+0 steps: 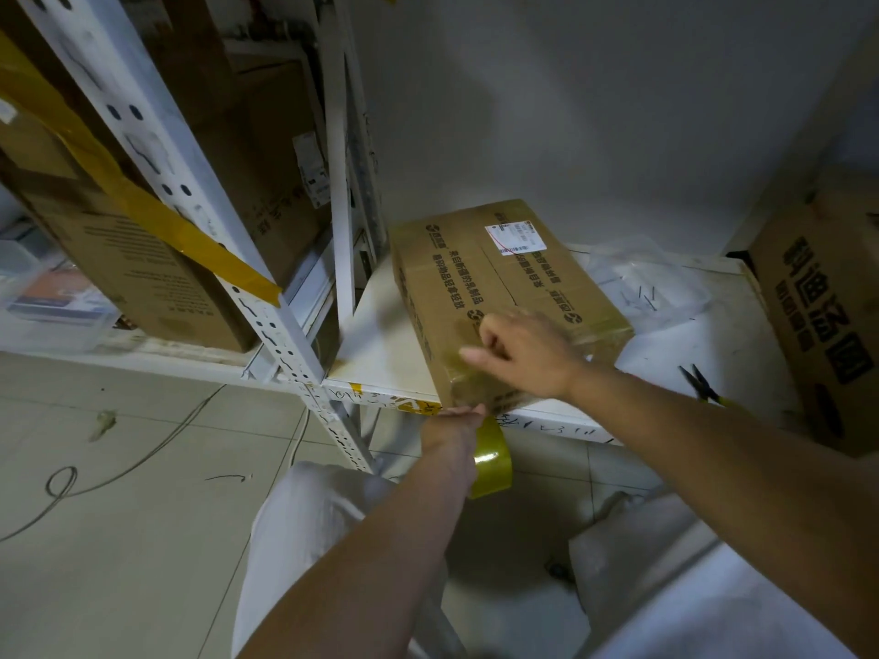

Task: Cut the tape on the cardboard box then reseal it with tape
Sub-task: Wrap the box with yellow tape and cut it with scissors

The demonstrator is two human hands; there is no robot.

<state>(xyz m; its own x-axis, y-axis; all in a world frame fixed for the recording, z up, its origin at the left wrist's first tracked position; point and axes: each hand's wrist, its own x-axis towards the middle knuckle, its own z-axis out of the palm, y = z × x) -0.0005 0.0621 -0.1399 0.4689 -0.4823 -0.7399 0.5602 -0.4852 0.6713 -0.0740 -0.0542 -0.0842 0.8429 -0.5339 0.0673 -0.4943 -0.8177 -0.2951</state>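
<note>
A brown cardboard box with black print and a white label lies on the white shelf, its near end at the shelf's front edge. My right hand rests on the box's near top corner, fingers pressing down on glossy tape there. My left hand is below the shelf edge, under the box's near end, holding a roll of yellowish tape that hangs beside my wrist. A strip seems to run from the roll up onto the box end.
Pliers with yellow handles lie on the shelf to the right. A crumpled clear plastic bag lies behind the box. A large printed carton stands at the right. White shelf uprights and more cartons fill the left.
</note>
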